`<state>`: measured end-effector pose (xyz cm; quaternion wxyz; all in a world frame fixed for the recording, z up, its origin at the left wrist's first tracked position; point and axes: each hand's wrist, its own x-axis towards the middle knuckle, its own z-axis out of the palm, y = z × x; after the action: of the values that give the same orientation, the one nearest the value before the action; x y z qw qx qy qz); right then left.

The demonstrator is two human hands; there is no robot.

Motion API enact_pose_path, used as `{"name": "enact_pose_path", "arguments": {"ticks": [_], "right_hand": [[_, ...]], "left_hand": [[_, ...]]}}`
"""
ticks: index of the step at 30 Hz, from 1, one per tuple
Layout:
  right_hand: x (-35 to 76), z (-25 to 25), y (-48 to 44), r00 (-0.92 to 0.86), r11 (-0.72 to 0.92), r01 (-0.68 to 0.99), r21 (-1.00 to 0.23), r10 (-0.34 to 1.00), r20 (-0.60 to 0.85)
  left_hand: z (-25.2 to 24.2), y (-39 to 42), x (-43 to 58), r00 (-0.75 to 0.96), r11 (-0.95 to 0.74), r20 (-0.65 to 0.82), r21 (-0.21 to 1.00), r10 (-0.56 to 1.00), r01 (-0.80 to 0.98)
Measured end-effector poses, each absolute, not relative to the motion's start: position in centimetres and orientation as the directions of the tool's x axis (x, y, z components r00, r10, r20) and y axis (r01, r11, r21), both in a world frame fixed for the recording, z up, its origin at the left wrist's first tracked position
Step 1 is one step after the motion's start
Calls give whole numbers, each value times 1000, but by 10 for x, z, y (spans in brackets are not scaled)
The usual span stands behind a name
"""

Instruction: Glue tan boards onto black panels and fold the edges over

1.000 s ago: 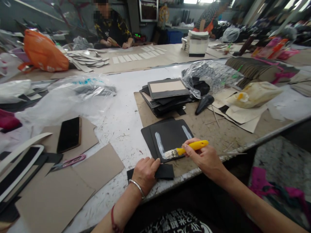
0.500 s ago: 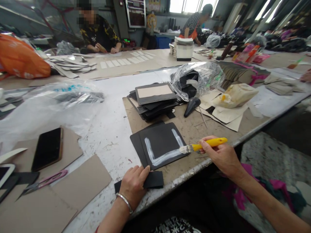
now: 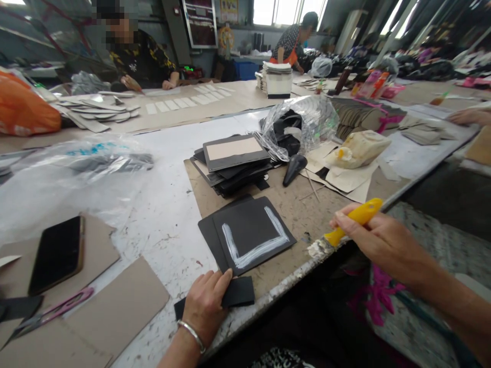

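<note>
My right hand [image 3: 378,237] grips a paintbrush [image 3: 355,220] by its yellow handle. Its bristles, caked with white paste, hang by the table's front edge, apart from the black panel. That black panel [image 3: 255,230] lies on another dark piece and bears a wet white U-shaped band along three sides. My left hand [image 3: 207,299] is curled over a black strip [image 3: 240,291] near the table edge, its thumb tip at the panel's near corner. The undersides of its fingers are hidden. Behind the panel stands a stack of black panels [image 3: 233,163], the top one with a beige patch.
A black pointed object [image 3: 294,170] and a stained paste bag [image 3: 362,148] lie right of the stack. A clear plastic bag [image 3: 303,125] stands behind. At left are a phone [image 3: 57,253], pink-handled snips [image 3: 57,309] and grey-brown board [image 3: 134,301]. Two people work across the table.
The brush has lifted off the panel's right corner and moved right and toward me, over the table edge. My left hand stays on the black strip. The view has shifted slightly.
</note>
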<state>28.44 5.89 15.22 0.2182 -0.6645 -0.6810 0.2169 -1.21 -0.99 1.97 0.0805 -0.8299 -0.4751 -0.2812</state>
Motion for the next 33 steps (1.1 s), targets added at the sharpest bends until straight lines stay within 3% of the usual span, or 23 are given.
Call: {"name": "enact_pose_path", "arguments": {"ticks": [8,10,14,18,23,27,33], "right_hand": [[266,79,80,-164,28,897,-441,948,-273],[262,65,85,-182,5,880,-474,927,-329],[254,60,87,-81,-282,721,-633,873,-481],[249,68,83,-89,-528,488,-695,763,-641],[257,80,74,-134,-571,246,-783,780,-611],[290,92,69,-17,-565,155,-810,819,-574],[348,83,62,123,-600,68,-797,798,-590]], "left_hand": [[16,-11,-14,388,-536,553,130,737,834],[17,-10,-13,379,-538,567,139,731,831],[18,-9,-12,365,-530,584,136,725,837],[15,-11,-12,337,-505,563,171,755,846],[17,-19,-16,279,-458,511,265,813,849],[23,-21,-16,331,-463,447,226,831,857],[25,-3,-12,337,-356,142,146,931,923]]}}
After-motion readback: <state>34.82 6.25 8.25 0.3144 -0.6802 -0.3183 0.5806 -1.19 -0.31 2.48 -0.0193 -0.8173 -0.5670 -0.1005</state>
